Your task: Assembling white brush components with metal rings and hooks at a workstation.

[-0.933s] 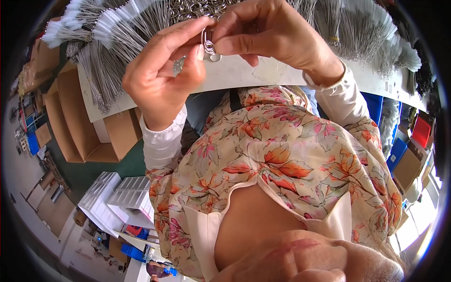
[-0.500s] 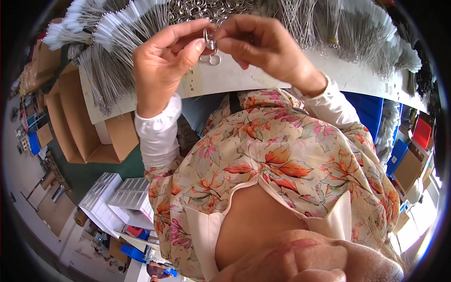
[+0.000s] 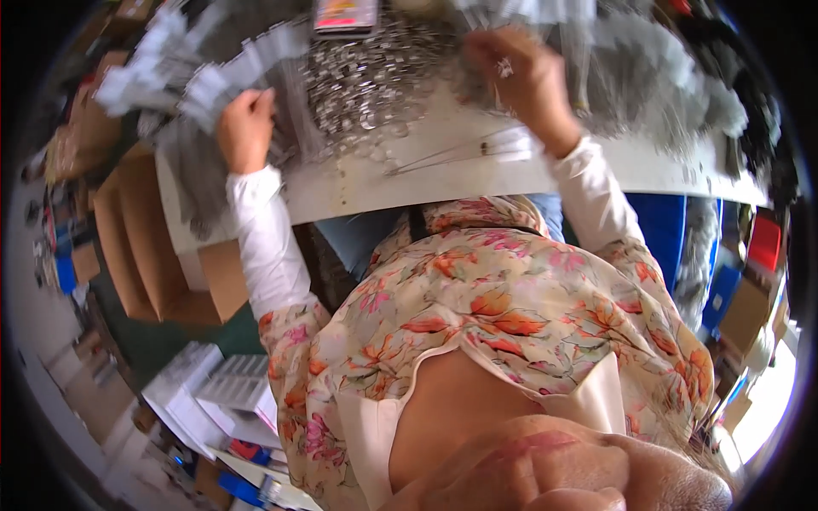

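Rings (image 3: 362, 85): silvery metal, glossy, with sharp glints over the heap.
Wires (image 3: 294, 119): thin grey metal strands by their look, dull sheen, blurred here.
Tags (image 3: 281, 49): white, thin and plastic-looking, partly see-through.
Counter (image 3: 409, 187): pale, smooth, low sheen, with small dark specks.
Packet (image 3: 345, 14): smooth, brightly coloured face; paper or plastic, cannot tell.
Carton (image 3: 158, 268): brown cardboard, matt.
Blouse (image 3: 486, 315): thin printed cloth, softly creased, matt.
Sleeves (image 3: 266, 230): white cloth, wrinkled.
Trousers (image 3: 347, 243): blue cloth, matt.
Blue bin (image 3: 658, 226): smooth plastic.
Red bin (image 3: 764, 241): smooth, rather glossy plastic.
Drawers (image 3: 187, 383): white plastic by their look, smooth, with slotted faces.
Floor (image 3: 141, 345): green, matt.
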The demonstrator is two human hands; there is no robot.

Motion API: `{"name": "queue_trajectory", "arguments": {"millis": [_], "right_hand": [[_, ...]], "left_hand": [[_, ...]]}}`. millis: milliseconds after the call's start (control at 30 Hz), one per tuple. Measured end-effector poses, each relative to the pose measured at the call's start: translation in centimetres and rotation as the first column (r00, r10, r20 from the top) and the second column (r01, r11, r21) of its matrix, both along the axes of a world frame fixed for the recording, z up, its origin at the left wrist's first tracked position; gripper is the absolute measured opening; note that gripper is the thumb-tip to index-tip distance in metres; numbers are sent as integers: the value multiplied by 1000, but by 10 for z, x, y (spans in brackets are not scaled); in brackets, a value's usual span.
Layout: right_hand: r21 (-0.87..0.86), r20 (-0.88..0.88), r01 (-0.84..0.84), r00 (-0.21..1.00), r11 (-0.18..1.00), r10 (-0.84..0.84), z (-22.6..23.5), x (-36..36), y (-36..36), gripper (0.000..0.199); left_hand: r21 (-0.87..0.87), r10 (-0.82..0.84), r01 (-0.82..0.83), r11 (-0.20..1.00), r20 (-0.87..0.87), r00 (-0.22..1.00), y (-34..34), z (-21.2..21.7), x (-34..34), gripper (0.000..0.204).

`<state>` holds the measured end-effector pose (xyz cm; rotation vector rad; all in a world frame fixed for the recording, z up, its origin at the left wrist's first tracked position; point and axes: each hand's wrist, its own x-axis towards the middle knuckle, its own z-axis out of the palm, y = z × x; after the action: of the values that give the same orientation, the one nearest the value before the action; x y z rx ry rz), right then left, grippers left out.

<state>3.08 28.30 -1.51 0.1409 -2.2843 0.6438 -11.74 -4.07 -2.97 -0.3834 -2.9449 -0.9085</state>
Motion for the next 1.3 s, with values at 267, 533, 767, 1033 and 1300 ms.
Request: {"name": "queue_trajectory", "arguments": {"millis": [267, 533, 767, 1033, 1300], "right_hand": [[70, 438, 142, 885, 987, -158, 5, -26, 45, 24], [-188, 530, 111, 848, 976, 5, 22, -26, 52, 20], [-424, 420, 249, 906, 871, -54, 36, -9, 63, 15], [-243, 89, 492, 869, 836, -486, 30, 67, 205, 9], [117, 403, 683, 631, 721, -663, 13, 78, 184, 22]], "left_hand": [[466, 135, 119, 877, -474, 870, 20, 31, 18, 15], [-148, 368, -427, 892, -310, 877, -156, 11, -34, 39], [-311, 194, -241, 919, -173, 966, -182, -31, -29, 21], [-209, 156, -182, 961, -133, 979, -206, -43, -42, 20], [-554, 221, -263, 790, -143, 965, -161, -5, -32, 24]]}}
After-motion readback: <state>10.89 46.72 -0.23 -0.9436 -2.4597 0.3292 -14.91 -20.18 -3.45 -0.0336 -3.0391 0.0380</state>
